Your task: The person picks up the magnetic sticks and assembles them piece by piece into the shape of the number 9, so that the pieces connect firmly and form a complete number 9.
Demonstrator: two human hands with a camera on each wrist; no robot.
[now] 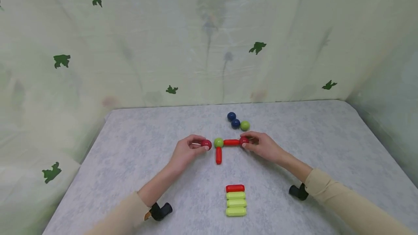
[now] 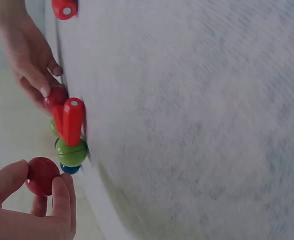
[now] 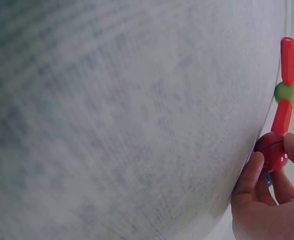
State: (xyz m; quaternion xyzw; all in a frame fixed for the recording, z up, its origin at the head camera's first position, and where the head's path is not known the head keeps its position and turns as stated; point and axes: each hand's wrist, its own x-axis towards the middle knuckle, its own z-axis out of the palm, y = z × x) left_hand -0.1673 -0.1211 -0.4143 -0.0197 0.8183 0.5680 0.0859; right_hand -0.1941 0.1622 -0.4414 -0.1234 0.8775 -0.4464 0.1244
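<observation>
My left hand (image 1: 187,151) pinches a red ball (image 2: 42,176) between thumb and fingers, just left of a green ball (image 1: 218,142) and apart from it. Two red rods join that green ball at a right angle: one red rod (image 1: 231,142) runs right, the other red rod (image 1: 218,156) points toward me. At the far end of the rightward rod sits a second red ball (image 3: 272,150), gripped by the thumb and fingers of my right hand (image 1: 262,147). In the left wrist view the near rod's free end shows a pale round tip.
Behind the joined pieces lie two dark blue balls (image 1: 231,116) and another green ball (image 1: 245,125). Nearer me, a red rod (image 1: 235,188) tops a column of several yellow-green rods (image 1: 236,203). A patterned curtain (image 1: 209,46) hangs beyond the table's back edge (image 1: 183,106).
</observation>
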